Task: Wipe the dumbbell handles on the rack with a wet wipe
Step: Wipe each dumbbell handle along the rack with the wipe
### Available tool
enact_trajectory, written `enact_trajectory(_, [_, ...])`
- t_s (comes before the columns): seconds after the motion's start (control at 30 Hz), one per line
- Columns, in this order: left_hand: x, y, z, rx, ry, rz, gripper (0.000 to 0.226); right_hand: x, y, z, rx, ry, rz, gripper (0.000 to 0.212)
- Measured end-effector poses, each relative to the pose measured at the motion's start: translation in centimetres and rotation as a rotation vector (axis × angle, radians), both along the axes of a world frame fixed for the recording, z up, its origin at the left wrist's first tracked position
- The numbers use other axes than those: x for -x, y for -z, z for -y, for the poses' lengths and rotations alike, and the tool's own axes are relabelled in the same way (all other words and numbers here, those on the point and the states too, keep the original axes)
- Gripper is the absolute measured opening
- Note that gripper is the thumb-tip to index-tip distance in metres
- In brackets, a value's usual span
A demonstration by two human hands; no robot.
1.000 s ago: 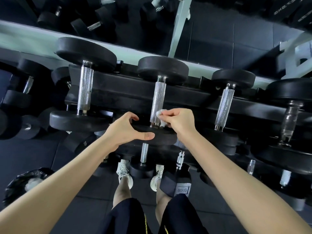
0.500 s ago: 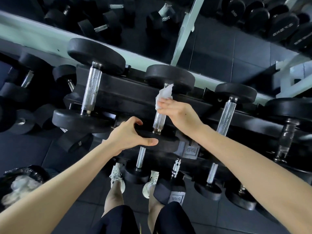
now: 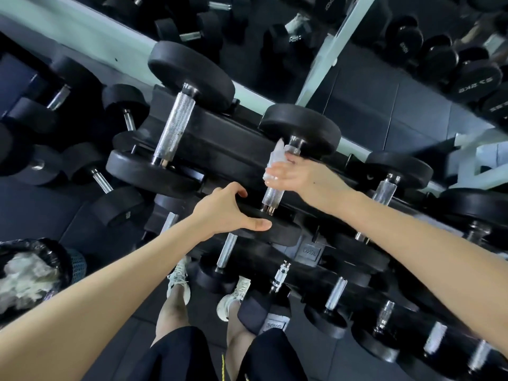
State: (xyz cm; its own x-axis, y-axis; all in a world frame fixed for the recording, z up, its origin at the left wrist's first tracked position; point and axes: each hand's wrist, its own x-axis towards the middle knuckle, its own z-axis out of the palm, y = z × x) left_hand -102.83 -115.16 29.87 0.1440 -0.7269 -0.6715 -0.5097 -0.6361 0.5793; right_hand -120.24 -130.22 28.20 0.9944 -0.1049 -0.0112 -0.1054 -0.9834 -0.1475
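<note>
The middle dumbbell handle (image 3: 271, 198) is boxed in lengthwise by its far head (image 3: 299, 127) and near head (image 3: 280, 232). The right hand (image 3: 298, 174), holding the wet wipe (image 3: 273, 158) against the bar, fills the upper stretch; only the lower stretch lies bare. The left hand (image 3: 222, 213) grips the near head's rim and closes the approach from the front left. Between this bar and the left dumbbell handle (image 3: 174, 130) a wide strip of rack (image 3: 233, 144) lies open. On the right, the right forearm (image 3: 398, 232) crosses the gap toward the right dumbbell handle (image 3: 386, 191). Lower-tier handles (image 3: 226, 250) jut out below.
</note>
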Motion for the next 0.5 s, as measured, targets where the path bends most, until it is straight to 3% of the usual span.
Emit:
enact_trajectory(0.1, [0.0, 0.0, -0.1, 0.001, 0.014, 0.013, 0.084, -0.4, -0.2, 2.1, 0.117, -0.020, -0.065, 0.054])
enact_trajectory(0.27, [0.1, -0.1, -0.2, 0.007, 0.020, 0.020, 0.084, -0.6, 0.0, 0.0, -0.021, -0.022, -0.020, 0.044])
enact_trajectory(0.43, [0.1, -0.2, -0.2, 0.020, 0.022, 0.034, 0.084, -0.2, 0.6, -1.9, -0.048, -0.208, 0.019, 0.036])
enact_trajectory(0.5, [0.1, -0.2, -0.2, 0.023, 0.016, 0.031, 0.084, -0.6, 0.1, -0.7, 0.020, -0.237, -0.012, 0.042])
